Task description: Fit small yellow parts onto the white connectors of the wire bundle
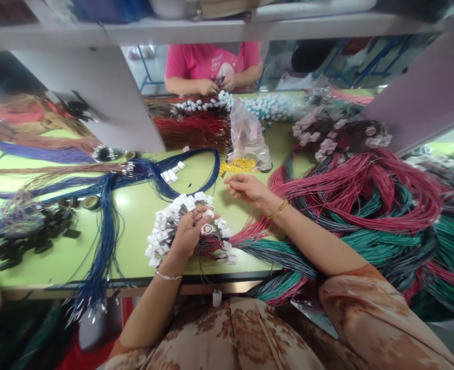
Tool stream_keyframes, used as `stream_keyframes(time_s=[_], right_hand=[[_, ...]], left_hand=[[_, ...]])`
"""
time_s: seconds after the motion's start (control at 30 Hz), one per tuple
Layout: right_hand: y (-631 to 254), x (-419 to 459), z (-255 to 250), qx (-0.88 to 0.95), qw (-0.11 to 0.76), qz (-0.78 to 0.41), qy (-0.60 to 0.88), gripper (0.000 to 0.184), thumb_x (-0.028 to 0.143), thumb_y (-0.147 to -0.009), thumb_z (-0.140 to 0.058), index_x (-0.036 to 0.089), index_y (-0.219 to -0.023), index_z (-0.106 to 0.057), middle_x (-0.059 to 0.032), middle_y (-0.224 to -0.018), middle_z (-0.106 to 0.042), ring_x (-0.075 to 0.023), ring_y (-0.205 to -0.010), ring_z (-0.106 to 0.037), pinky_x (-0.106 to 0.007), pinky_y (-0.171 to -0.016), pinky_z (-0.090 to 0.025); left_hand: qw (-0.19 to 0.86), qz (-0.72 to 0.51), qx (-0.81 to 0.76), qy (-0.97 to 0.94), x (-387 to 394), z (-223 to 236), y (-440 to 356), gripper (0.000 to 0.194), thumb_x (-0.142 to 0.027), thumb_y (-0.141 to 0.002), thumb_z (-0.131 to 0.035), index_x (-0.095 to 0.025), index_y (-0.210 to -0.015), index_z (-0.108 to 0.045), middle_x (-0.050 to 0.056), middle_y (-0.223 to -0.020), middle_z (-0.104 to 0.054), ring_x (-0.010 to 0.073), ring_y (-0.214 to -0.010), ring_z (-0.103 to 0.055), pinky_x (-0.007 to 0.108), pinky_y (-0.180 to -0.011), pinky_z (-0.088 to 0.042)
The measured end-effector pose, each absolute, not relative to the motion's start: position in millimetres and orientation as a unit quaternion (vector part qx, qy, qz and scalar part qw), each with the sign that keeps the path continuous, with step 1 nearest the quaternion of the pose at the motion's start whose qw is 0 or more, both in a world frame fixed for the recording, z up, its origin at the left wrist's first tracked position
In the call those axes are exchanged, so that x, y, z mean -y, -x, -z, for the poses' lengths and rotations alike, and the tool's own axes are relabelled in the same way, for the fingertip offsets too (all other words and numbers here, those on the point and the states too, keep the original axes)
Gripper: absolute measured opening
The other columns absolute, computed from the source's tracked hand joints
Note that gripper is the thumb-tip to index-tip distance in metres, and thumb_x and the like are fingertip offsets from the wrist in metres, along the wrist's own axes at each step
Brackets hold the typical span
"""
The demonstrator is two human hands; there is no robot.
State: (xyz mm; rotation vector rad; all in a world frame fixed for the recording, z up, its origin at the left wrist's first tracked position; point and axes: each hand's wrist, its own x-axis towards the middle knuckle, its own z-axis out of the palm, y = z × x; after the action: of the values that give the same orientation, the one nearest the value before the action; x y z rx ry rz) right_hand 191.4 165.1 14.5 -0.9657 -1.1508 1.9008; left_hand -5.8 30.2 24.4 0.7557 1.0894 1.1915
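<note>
My left hand (190,228) is closed around a white plastic connector (208,214) with wires, above a fanned bundle of white connectors (161,231). Red, green and dark wires (277,252) run from this bundle off to the right. Fingertips together in a pinch, my right hand (250,189) hovers just in front of a heap of small yellow pieces (239,165). Whatever those fingertips hold, if anything, is too small to make out. A clear plastic bag (248,136) rests at the back of the yellow heap.
Blue wires (106,221) lie to the left, with loose white connectors (173,172) inside their loop. Black connectors (38,234) and a tape roll (91,202) are farther left. Thick red and green wire coils (389,200) fill the right. A co-worker in a pink shirt (213,64) sits opposite.
</note>
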Motion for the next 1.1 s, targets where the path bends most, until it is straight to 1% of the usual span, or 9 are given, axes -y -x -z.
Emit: stream_keyframes(time_s=[0.13, 0.3, 0.37, 0.53, 0.63, 0.77, 0.83, 0.93, 1.1], right_hand=[[-181.3, -146.3, -20.7, 0.414, 0.314, -0.786, 0.334, 0.019, 0.024, -0.078, -0.082, 0.016, -0.089, -0.07, 0.0013, -0.073, -0.07, -0.0057, -0.056, -0.061, -0.016, -0.053, -0.052], [-175.0, -132.6, -24.9, 0.389, 0.3, -0.813, 0.314, 0.031, 0.033, -0.072, -0.088, 0.016, -0.082, -0.065, 0.0037, -0.068, -0.068, -0.0041, -0.048, -0.057, -0.014, -0.046, -0.048], [-173.4, -129.4, -26.2, 0.386, 0.297, -0.817, 0.308, 0.033, 0.034, -0.072, -0.089, 0.016, -0.08, -0.062, 0.0036, -0.067, -0.069, -0.0046, -0.049, -0.059, -0.014, -0.047, -0.049], [-171.0, -125.4, -27.4, 0.38, 0.302, -0.817, 0.31, 0.028, 0.028, -0.078, -0.085, 0.018, -0.091, -0.063, 0.0043, -0.067, -0.07, -0.0059, -0.05, -0.062, -0.013, -0.047, -0.05], [-171.1, -124.6, -28.6, 0.375, 0.298, -0.82, 0.313, 0.022, 0.029, -0.081, -0.082, 0.016, -0.087, -0.065, 0.0023, -0.067, -0.071, -0.0059, -0.05, -0.063, -0.014, -0.048, -0.052], [-172.9, -123.5, -30.8, 0.383, 0.294, -0.835, 0.263, 0.026, 0.028, -0.074, -0.087, 0.014, -0.089, -0.071, -0.0014, -0.074, -0.075, -0.0076, -0.057, -0.068, -0.015, -0.056, -0.058], [-173.0, -122.4, -30.6, 0.387, 0.298, -0.838, 0.244, 0.03, 0.027, -0.07, -0.09, 0.014, -0.09, -0.072, -0.0011, -0.074, -0.075, -0.0079, -0.057, -0.068, -0.016, -0.056, -0.058], [-171.1, -120.6, -28.6, 0.4, 0.32, -0.824, 0.241, 0.03, 0.031, -0.071, -0.09, 0.014, -0.088, -0.072, -0.0011, -0.074, -0.075, -0.0087, -0.058, -0.069, -0.017, -0.055, -0.057], [-167.9, -119.2, -27.0, 0.439, 0.369, -0.772, 0.275, 0.036, 0.034, -0.069, -0.09, 0.016, -0.09, -0.068, -0.0009, -0.076, -0.074, -0.0098, -0.061, -0.068, -0.021, -0.059, -0.057]], left_hand=[[0.629, -0.534, -0.472, -0.31, -31.0, -26.0, 4.8, 0.045, -0.045, -0.068, -0.088, -0.015, -0.093, -0.065, 0.002, -0.071, -0.072, 0.0098, -0.052, -0.056, 0.024, -0.053, -0.046], [0.633, -0.535, -0.466, -0.309, -30.6, -27.0, 3.9, 0.043, -0.045, -0.068, -0.088, -0.016, -0.091, -0.065, 0.0, -0.068, -0.07, 0.0098, -0.054, -0.056, 0.023, -0.052, -0.045], [0.633, -0.535, -0.466, -0.309, -30.4, -26.5, 3.9, 0.044, -0.046, -0.068, -0.088, -0.016, -0.091, -0.065, 0.001, -0.068, -0.07, 0.0099, -0.054, -0.056, 0.023, -0.052, -0.045], [0.634, -0.537, -0.462, -0.31, -30.5, -25.0, 4.9, 0.045, -0.047, -0.069, -0.087, -0.015, -0.093, -0.066, 0.0, -0.067, -0.069, 0.0095, -0.052, -0.054, 0.025, -0.055, -0.047], [0.638, -0.536, -0.46, -0.308, -30.7, -25.3, 5.2, 0.047, -0.048, -0.068, -0.088, -0.015, -0.093, -0.066, 0.0, -0.067, -0.068, 0.0099, -0.052, -0.055, 0.025, -0.055, -0.048], [0.633, -0.535, -0.465, -0.31, -30.9, -26.5, 5.0, 0.047, -0.048, -0.067, -0.088, -0.015, -0.091, -0.066, -0.002, -0.063, -0.066, 0.0092, -0.051, -0.054, 0.022, -0.052, -0.045], [0.632, -0.536, -0.467, -0.309, -31.1, -26.8, 4.8, 0.048, -0.048, -0.066, -0.089, -0.014, -0.091, -0.066, -0.001, -0.064, -0.066, 0.0085, -0.05, -0.053, 0.022, -0.051, -0.044], [0.629, -0.54, -0.466, -0.31, -31.7, -26.1, 4.5, 0.048, -0.048, -0.066, -0.089, -0.014, -0.091, -0.067, -0.002, -0.063, -0.066, 0.0082, -0.05, -0.052, 0.022, -0.051, -0.043], [0.624, -0.551, -0.461, -0.308, -32.2, -21.0, 5.5, 0.044, -0.044, -0.064, -0.091, -0.015, -0.091, -0.071, -0.005, -0.056, -0.058, 0.0092, -0.053, -0.054, 0.021, -0.055, -0.044]])
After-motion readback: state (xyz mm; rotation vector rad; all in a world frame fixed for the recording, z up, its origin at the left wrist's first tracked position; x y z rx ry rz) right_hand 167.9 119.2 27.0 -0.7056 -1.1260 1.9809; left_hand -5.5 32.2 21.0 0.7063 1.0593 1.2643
